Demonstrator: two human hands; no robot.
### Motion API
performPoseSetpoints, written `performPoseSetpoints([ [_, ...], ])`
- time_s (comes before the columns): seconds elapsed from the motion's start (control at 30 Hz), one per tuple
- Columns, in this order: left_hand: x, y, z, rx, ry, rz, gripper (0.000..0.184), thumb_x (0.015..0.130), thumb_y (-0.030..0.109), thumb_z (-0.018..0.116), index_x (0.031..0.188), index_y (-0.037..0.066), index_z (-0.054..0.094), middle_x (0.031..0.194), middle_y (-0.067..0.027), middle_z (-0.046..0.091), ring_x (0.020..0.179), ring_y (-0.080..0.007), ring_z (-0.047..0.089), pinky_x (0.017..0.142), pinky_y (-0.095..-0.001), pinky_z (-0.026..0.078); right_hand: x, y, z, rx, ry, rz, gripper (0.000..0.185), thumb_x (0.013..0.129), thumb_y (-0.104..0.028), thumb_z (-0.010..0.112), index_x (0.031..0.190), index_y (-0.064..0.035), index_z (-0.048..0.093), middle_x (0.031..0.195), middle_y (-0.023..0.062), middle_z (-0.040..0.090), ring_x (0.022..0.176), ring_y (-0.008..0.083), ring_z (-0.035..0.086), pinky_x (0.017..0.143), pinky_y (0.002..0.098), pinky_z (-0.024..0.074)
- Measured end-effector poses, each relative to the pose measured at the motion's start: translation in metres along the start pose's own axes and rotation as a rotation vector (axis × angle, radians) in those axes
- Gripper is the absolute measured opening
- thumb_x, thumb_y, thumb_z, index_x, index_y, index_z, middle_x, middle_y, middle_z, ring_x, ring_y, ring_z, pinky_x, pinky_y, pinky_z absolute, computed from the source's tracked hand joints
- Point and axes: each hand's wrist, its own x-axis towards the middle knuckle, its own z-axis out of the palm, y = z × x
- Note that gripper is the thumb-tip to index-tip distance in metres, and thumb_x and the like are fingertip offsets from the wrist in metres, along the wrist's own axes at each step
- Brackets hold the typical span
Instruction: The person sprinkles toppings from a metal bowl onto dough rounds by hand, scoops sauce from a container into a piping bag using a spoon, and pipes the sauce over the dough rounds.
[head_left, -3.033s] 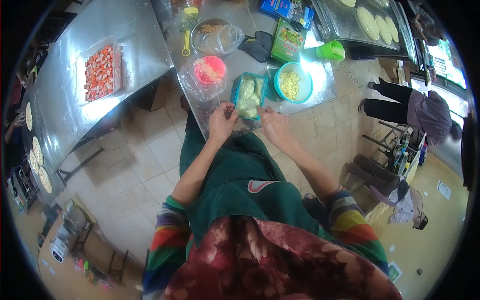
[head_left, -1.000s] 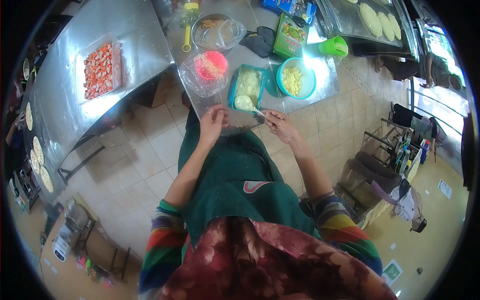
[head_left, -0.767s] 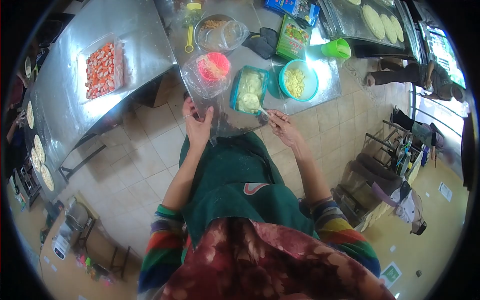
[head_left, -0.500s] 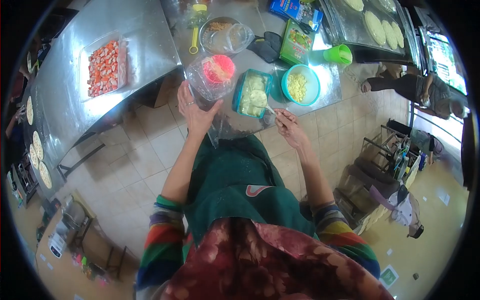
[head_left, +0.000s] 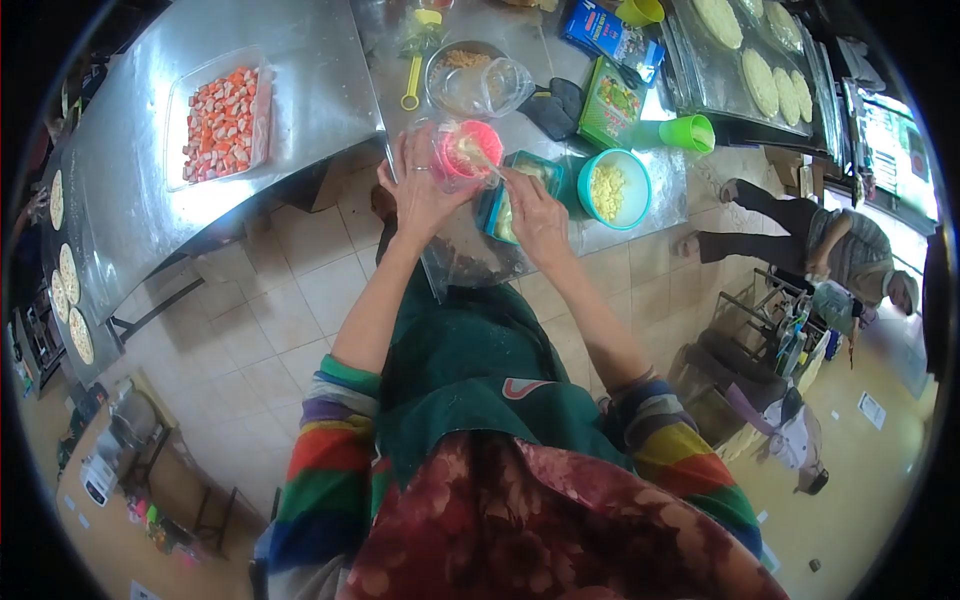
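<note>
Pink cup (head_left: 486,132), lined with clear plastic bag (head_left: 424,128), near front edge of table (head_left: 540,45). Left hand (head_left: 425,195): grip spread around left side of cup and bag. Right hand (head_left: 535,212): grip pinching spoon (head_left: 487,160), its head in cup. Just right of cup, teal container (head_left: 488,212); farther right, blue bowl (head_left: 640,205) with pale yellow pieces. Beyond cup, metal bowl (head_left: 440,85); beyond and right, green box (head_left: 608,108).
</note>
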Motion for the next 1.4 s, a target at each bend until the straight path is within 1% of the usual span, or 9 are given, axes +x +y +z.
performPoseSetpoints([
  [0.13, 0.003, -0.002, 0.012, -0.068, -0.022, 0.006, 0.107, 0.056, 0.058, 0.079, 0.142, 0.014, 0.034, 0.138, -0.0088, 0.043, 0.134, -0.0278, 0.03, 0.106, -0.0542, 0.011, -0.008, -0.006, 0.002, -0.18, -0.029, -0.069, 0.045, 0.08, -0.002, 0.06, 0.123, -0.0146, 0.055, 0.085, 0.0095, 0.056, 0.072, 0.0294, 0.063, 0.06, 0.04, 0.0514],
  [0.33, 0.008, -0.011, 0.025, -0.125, -0.038, -0.016, 0.095, 0.058, 0.054, 0.079, 0.136, 0.014, 0.041, 0.133, -0.0046, 0.048, 0.127, -0.0251, 0.039, 0.107, -0.0597, 0.009, -0.018, -0.01, -0.015, -0.315, -0.029, -0.161, 0.055, 0.074, 0.0, 0.061, 0.125, -0.0159, 0.055, 0.082, 0.0072, 0.052, 0.07, 0.0239, 0.061, 0.059, 0.0362, 0.0514],
  [0.53, 0.005, -0.009, 0.027, -0.124, -0.031, -0.042, 0.094, 0.059, 0.052, 0.078, 0.137, 0.014, 0.041, 0.132, -0.0049, 0.049, 0.127, -0.0248, 0.041, 0.108, -0.0623, 0.007, -0.025, -0.021, -0.052, -0.375, -0.122, -0.084, 0.042, 0.078, 0.0, 0.062, 0.117, -0.0161, 0.062, 0.079, 0.0074, 0.055, 0.066, 0.0264, 0.06, 0.059, 0.0373, 0.0503],
  [0.63, 0.005, -0.008, 0.025, -0.096, -0.055, -0.037, 0.094, 0.06, 0.053, 0.077, 0.137, 0.013, 0.041, 0.132, -0.0046, 0.049, 0.128, -0.0247, 0.039, 0.108, -0.0628, 0.006, -0.013, -0.017, -0.063, -0.11, -0.021, -0.022, 0.026, 0.087, -0.005, 0.06, 0.112, -0.0101, 0.064, 0.07, 0.004, 0.054, 0.06, 0.02, 0.059, 0.054, 0.0321, 0.0473],
  [0.73, 0.003, -0.004, 0.023, -0.084, -0.056, -0.056, 0.092, 0.06, 0.052, 0.077, 0.136, 0.013, 0.042, 0.132, -0.0043, 0.048, 0.128, -0.0248, 0.039, 0.109, -0.0628, 0.005, 0.004, -0.006, -0.049, 0.368, -0.043, 0.299, 0.019, 0.091, -0.008, 0.058, 0.108, -0.0031, 0.065, 0.066, 0.0034, 0.056, 0.055, 0.0089, 0.048, 0.051, 0.027, 0.041],
  [0.87, 0.001, -0.004, 0.026, -0.112, -0.044, -0.046, 0.092, 0.061, 0.052, 0.077, 0.136, 0.013, 0.041, 0.132, -0.0042, 0.047, 0.128, -0.0251, 0.039, 0.109, -0.0633, 0.004, 0.013, -0.005, -0.019, 0.884, -0.208, 0.709, 0.019, 0.094, -0.01, 0.055, 0.102, 0.0042, 0.065, 0.068, -0.0042, 0.051, 0.058, 0.0041, 0.041, 0.05, 0.0219, 0.0319],
  [1.17, 0.001, -0.005, 0.028, -0.125, -0.074, -0.073, 0.097, 0.062, 0.053, 0.078, 0.139, 0.011, 0.037, 0.135, -0.0092, 0.044, 0.13, -0.0279, 0.036, 0.109, -0.0646, 0.003, -0.021, 0.016, -0.088, 0.543, -0.161, 0.567, 0.019, 0.094, -0.009, 0.055, 0.102, 0.0038, 0.065, 0.073, -0.0043, 0.055, 0.064, 0.0039, 0.045, 0.056, 0.0211, 0.037],
  [1.33, -0.017, -0.002, 0.011, -0.192, -0.05, -0.019, 0.101, 0.067, 0.054, 0.075, 0.143, 0.007, 0.03, 0.137, -0.0157, 0.041, 0.133, -0.032, 0.032, 0.111, -0.0583, 0.009, -0.038, 0.053, -0.075, 0.077, -0.083, 0.315, 0.02, 0.095, -0.011, 0.051, 0.11, -0.0045, 0.064, 0.087, 0.0111, 0.066, 0.07, 0.0181, 0.059, 0.063, 0.0303, 0.0469],
  [1.4, -0.037, -0.005, 0.006, -0.348, 0.095, -0.038, 0.092, 0.076, 0.051, 0.07, 0.144, 0.004, 0.027, 0.138, -0.0182, 0.04, 0.131, -0.0325, 0.036, 0.11, -0.0522, 0.02, -0.043, 0.057, -0.052, -0.036, -0.072, 0.271, 0.02, 0.094, -0.009, 0.051, 0.11, -0.0058, 0.064, 0.094, 0.0167, 0.067, 0.074, 0.0268, 0.064, 0.066, 0.0349, 0.0495],
])
